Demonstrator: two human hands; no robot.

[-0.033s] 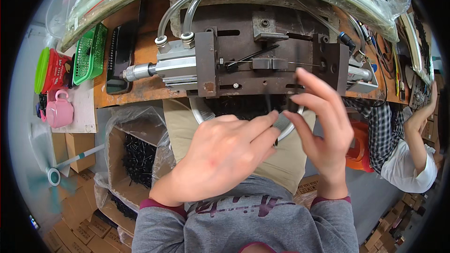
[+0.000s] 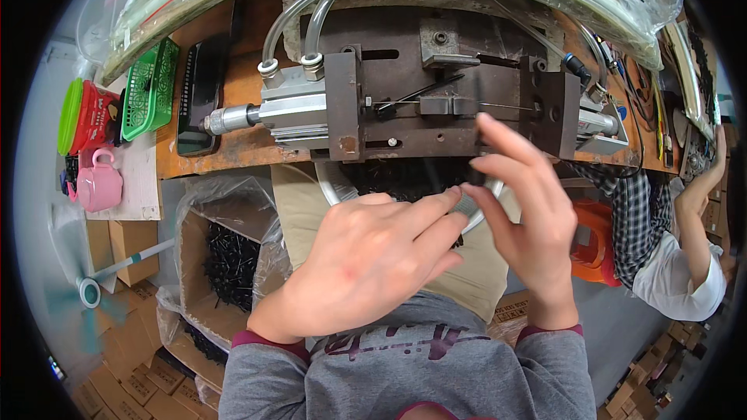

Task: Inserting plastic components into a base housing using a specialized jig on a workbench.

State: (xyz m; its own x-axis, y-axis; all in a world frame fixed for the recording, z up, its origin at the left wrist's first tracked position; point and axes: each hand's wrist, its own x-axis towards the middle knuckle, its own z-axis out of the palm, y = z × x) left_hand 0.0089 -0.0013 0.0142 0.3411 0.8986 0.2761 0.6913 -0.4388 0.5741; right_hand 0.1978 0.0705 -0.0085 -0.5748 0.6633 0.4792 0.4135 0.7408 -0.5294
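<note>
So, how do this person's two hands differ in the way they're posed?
The left hand shows its back broadly, while the right hand is turned more side-on. The left hand's fingers lie mostly together, pointing right; the right hand's are spread, pointing up and left. Both hands are bare, coming out of grey sleeves with maroon cuffs.

Just right of the green perforated plastic basket (image 2: 148, 89) lies a long black plastic tray (image 2: 201, 101); left of it, a red container (image 2: 92, 120) with a lime-green lid (image 2: 70, 118); below-left, a pink handled mug (image 2: 99, 187).
</note>
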